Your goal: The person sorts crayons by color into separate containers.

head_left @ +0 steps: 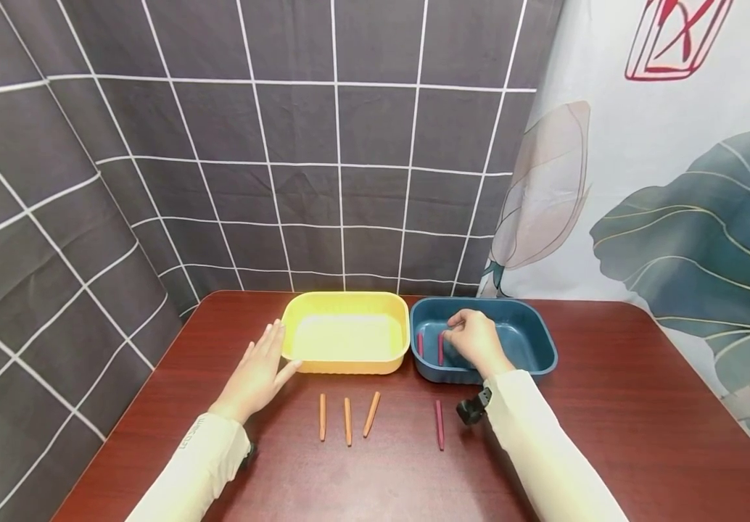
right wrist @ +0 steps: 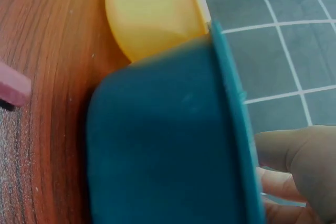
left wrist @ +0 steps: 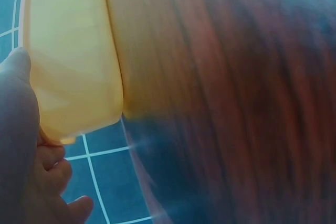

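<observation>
My left hand [head_left: 254, 377] lies against the left side of a yellow plastic bin [head_left: 349, 367], fingers straight and the thumb at its front rim. In the left wrist view, the thumb touches the rim near a corner. My right hand [head_left: 476, 341] reaches into a blue plastic bin [head_left: 525, 366] and pinches the far end of a dark pink crayon [head_left: 441, 351] with thumb and fingertips. A second dark pink crayon [head_left: 421, 344] lies left of it in the blue bin. In the right wrist view, the bin's wall hides the fingertips.
Three orange crayons [head_left: 347, 422] lie on the dark red table [head_left: 610, 406] before the yellow bin. Another dark pink crayon [head_left: 439, 425] lies before the blue bin. Both bins stand side by side near the back edge, with a gridded grey curtain [head_left: 375, 188] behind.
</observation>
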{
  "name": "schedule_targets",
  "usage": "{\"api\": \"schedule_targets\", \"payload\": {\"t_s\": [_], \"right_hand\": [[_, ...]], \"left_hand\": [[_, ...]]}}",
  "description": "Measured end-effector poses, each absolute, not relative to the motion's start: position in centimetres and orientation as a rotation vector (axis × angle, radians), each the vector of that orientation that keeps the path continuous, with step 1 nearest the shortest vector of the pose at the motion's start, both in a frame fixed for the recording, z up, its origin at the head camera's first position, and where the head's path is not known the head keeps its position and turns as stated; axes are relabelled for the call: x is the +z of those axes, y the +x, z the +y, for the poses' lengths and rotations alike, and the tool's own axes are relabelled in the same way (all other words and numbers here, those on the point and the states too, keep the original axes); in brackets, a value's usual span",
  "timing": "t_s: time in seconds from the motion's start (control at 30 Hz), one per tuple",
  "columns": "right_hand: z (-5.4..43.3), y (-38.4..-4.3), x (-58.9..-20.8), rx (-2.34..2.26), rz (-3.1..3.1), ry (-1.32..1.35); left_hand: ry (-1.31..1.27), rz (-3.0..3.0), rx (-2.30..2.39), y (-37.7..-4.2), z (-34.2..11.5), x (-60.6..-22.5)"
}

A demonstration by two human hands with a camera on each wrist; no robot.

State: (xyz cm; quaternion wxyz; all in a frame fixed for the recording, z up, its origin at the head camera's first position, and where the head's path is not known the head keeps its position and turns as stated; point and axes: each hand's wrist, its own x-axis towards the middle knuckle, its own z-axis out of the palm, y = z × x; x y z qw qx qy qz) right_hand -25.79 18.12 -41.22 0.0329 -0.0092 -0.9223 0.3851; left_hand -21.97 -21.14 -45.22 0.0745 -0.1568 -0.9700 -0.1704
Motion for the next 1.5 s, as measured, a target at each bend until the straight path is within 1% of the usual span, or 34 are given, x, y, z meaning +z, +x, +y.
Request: {"api": "schedule_targets", "payload": {"t_s": [0.17, 0.7, 1.07, 1.5], "right_hand": [[18.2, -24.7, -40.7, 1.15, -2.806, 0.033], [17.7, -19.2, -39.0, 1.155, -2.67, 0.126], [16.9, -16.9, -40.0, 1.223, -2.676, 0.133], [16.4, -15.9, -41.7, 1.302, -2.767, 0.12]], "left_hand": [[-0.474, -2.9, -0.516, -22.0, -21.1, -45.3], [-0.471, -2.905, -0.511, -22.0, -21.2, -45.4], [-0.477, -2.898, -0.499, -22.0, -21.1, -45.3], [-0.478, -2.896, -0.503, -22.1, -21.2, -45.4]]}}
